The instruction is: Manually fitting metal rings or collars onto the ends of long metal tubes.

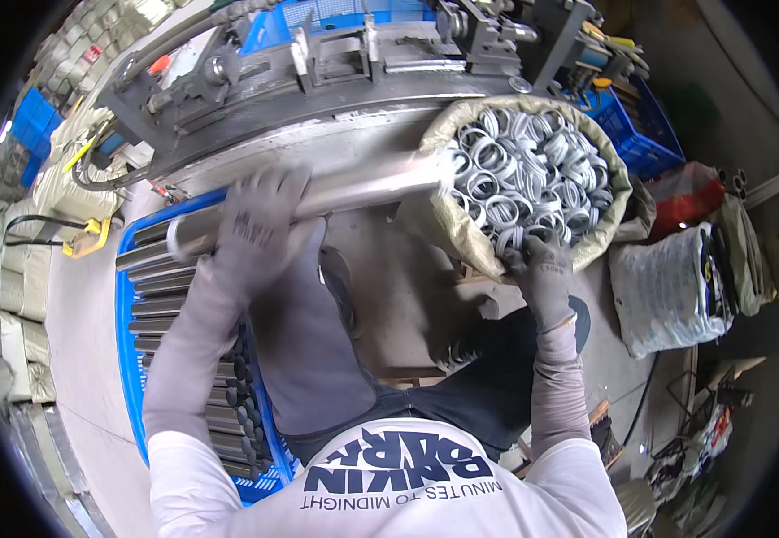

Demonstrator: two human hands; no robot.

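Observation:
My left hand (265, 215), in a grey glove, is wrapped round a shiny metal tube (353, 188) and looks smeared by motion. The tube lies slantwise, and a whitish ring shows at its left end. Its right end reaches the rim of a beige sack (450, 235) full of grey metal rings (519, 170). At the sack's near edge is my gloved right hand (540, 265), its fingers bent in among the rings. Whether it grips one of them is hidden. Below my left hand, a blue crate (126, 345) holds several dark metal tubes (161, 307) in rows.
A dark metal machine bench (317, 103) runs across the far side. Right of the sack stand a blue crate (645, 134), a red bag (687, 199) and a clear plastic-wrapped bundle (667, 291). A yellow-handled tool (93, 235) lies at the left, near stacked beige packs (17, 345).

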